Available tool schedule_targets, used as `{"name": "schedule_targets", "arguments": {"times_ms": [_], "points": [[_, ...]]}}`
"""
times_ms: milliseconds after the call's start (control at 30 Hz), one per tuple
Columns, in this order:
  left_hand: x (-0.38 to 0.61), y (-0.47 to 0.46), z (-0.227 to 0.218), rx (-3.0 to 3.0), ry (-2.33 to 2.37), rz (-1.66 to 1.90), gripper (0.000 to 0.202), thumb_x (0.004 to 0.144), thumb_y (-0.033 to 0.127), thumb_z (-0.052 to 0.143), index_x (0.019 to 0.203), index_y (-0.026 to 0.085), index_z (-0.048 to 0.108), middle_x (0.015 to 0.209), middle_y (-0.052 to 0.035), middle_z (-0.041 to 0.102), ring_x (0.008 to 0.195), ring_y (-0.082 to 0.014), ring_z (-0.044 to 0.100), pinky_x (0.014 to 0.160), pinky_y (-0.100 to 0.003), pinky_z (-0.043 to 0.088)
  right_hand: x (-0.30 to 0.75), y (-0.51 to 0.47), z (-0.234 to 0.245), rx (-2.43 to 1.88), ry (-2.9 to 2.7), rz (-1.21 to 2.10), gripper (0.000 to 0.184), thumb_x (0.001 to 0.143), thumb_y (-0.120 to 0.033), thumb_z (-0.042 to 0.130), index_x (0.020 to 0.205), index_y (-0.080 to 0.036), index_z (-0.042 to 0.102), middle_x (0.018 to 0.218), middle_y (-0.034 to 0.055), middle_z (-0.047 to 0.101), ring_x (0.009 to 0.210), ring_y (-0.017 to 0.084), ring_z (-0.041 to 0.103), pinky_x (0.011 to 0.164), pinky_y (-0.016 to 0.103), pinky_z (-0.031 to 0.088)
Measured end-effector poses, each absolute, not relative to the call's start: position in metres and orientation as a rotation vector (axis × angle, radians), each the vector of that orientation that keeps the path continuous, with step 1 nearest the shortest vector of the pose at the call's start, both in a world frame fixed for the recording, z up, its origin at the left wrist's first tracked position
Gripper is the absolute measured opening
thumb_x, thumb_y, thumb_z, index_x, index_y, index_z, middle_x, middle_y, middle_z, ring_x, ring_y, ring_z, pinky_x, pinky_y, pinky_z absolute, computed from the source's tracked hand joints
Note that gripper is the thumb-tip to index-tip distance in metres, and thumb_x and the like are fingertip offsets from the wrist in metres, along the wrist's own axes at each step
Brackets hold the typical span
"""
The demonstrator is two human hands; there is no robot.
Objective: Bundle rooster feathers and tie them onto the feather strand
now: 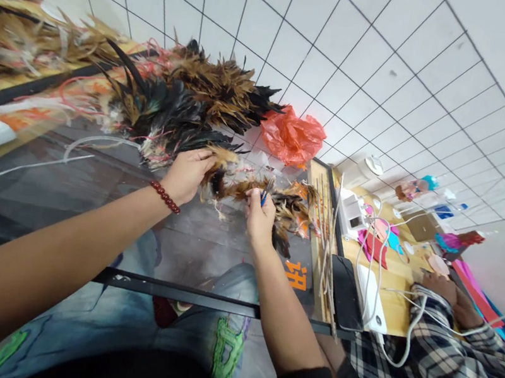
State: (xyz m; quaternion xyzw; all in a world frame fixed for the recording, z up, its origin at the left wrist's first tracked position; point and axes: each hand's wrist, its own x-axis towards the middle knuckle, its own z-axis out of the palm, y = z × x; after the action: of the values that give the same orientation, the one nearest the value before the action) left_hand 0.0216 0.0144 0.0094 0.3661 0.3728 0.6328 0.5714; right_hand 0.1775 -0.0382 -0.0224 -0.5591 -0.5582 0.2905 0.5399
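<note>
My left hand [186, 176], with a dark red bead bracelet [165, 197] at the wrist, has its fingers closed on a tuft of light brown feathers [224, 159]. To its right, my right hand [260, 216] is closed around a small blue-handled tool [264, 197]; its working end is too small to make out. Loose brown and black feathers [294, 211] lie beside and beyond the right hand. Behind my left hand rises a large heap of dark and brown feathers [174, 106], with pink string among them.
A crumpled red plastic bag [292, 134] stands behind the feathers. Thin sticks [327, 245] lie along the right side, beside a black phone [346, 290] and a white power strip [372, 297] with cables. A person in a plaid sleeve [429, 345] sits at the right. More feathers [12, 42] lie far left.
</note>
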Motion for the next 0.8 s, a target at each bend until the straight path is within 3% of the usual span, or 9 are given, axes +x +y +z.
{"name": "schedule_targets", "arguments": {"times_ms": [233, 433, 500, 600, 700, 800], "points": [[0.021, 0.007, 0.015, 0.779, 0.821, 1.366, 0.016, 0.062, 0.023, 0.076, 0.072, 0.013, 0.069, 0.072, -0.0051, 0.070, 0.065, -0.0132, 0.063, 0.065, -0.025, 0.052, 0.168, -0.045, -0.009, -1.265, -1.285, 0.830, 0.033, 0.077, -0.049, 0.063, 0.086, -0.018, 0.059, 0.065, -0.0044, 0.046, 0.060, 0.010, 0.042, 0.061, 0.024, 0.039], [0.022, 0.003, 0.014, 0.900, 0.855, 1.272, 0.019, 0.058, 0.029, 0.080, 0.062, 0.015, 0.067, 0.066, -0.0042, 0.069, 0.057, -0.0126, 0.059, 0.055, -0.024, 0.049, 0.174, -0.050, -0.001, -1.291, -1.427, 0.557, 0.045, 0.080, -0.037, 0.062, 0.122, -0.022, 0.054, 0.065, -0.0062, 0.043, 0.059, 0.011, 0.041, 0.065, 0.026, 0.040], [0.023, 0.000, 0.013, 0.968, 0.859, 1.181, 0.021, 0.055, 0.031, 0.081, 0.063, 0.015, 0.068, 0.065, -0.0042, 0.068, 0.056, -0.0129, 0.058, 0.053, -0.024, 0.047, 0.176, -0.051, -0.001, -1.305, -1.530, 0.521, 0.048, 0.079, -0.032, 0.061, 0.126, -0.023, 0.054, 0.065, -0.0058, 0.045, 0.059, 0.012, 0.041, 0.066, 0.027, 0.041], [0.025, -0.004, 0.010, 1.026, 0.869, 1.063, 0.025, 0.055, 0.033, 0.082, 0.066, 0.014, 0.070, 0.064, -0.0039, 0.067, 0.054, -0.0122, 0.056, 0.051, -0.023, 0.043, 0.177, -0.051, -0.004, -1.333, -1.624, 0.509, 0.032, 0.077, -0.024, 0.057, 0.108, -0.023, 0.065, 0.068, -0.0030, 0.055, 0.062, 0.014, 0.046, 0.069, 0.028, 0.043], [0.024, -0.001, 0.007, 1.048, 0.926, 1.082, 0.026, 0.062, 0.036, 0.077, 0.070, 0.012, 0.070, 0.065, -0.0052, 0.066, 0.051, -0.0096, 0.050, 0.046, -0.021, 0.035, 0.178, -0.046, -0.006, -1.365, -1.487, 0.578, 0.014, 0.077, -0.027, 0.056, 0.084, -0.020, 0.066, 0.070, -0.0019, 0.059, 0.064, 0.013, 0.047, 0.068, 0.026, 0.042], [0.021, 0.007, 0.004, 1.030, 1.025, 1.226, 0.028, 0.070, 0.031, 0.071, 0.091, 0.012, 0.070, 0.085, -0.0094, 0.070, 0.062, -0.0117, 0.056, 0.053, -0.023, 0.041, 0.182, -0.040, -0.003, -1.324, -1.096, 0.815, 0.024, 0.074, -0.042, 0.064, 0.076, -0.019, 0.056, 0.059, -0.0063, 0.050, 0.051, 0.007, 0.037, 0.052, 0.021, 0.034]]}}
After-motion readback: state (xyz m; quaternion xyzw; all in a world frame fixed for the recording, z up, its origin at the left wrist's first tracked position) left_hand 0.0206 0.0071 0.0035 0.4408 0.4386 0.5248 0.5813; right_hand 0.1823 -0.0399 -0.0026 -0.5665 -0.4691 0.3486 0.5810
